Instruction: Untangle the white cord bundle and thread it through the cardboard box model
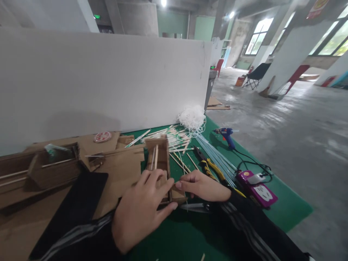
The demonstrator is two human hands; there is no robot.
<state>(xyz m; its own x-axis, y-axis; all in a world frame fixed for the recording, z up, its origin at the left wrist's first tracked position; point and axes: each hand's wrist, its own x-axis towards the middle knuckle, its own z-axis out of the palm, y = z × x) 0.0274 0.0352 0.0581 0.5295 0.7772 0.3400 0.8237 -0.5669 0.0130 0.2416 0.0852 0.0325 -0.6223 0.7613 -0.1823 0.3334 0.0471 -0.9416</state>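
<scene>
A small brown cardboard box [160, 156] with thin wooden sticks [154, 157] laid inside stands on the green mat [187, 235]. My left hand [143, 210] lies over the box's near end, fingers spread and resting on its rim. My right hand [199, 185] is at the box's right near corner, fingers pinched together against the edge; what they pinch is too small to make out. Scissors [195, 207] lie just under my right wrist.
Loose sticks [179, 139] and white string [191, 117] lie behind the box. Pliers [209, 166], a blue glue gun [227, 136], clear glue rods [217, 159] and a purple device [258, 190] sit right. Cardboard pieces [54, 170] and a black sheet [78, 203] lie left. A white board [103, 79] stands behind.
</scene>
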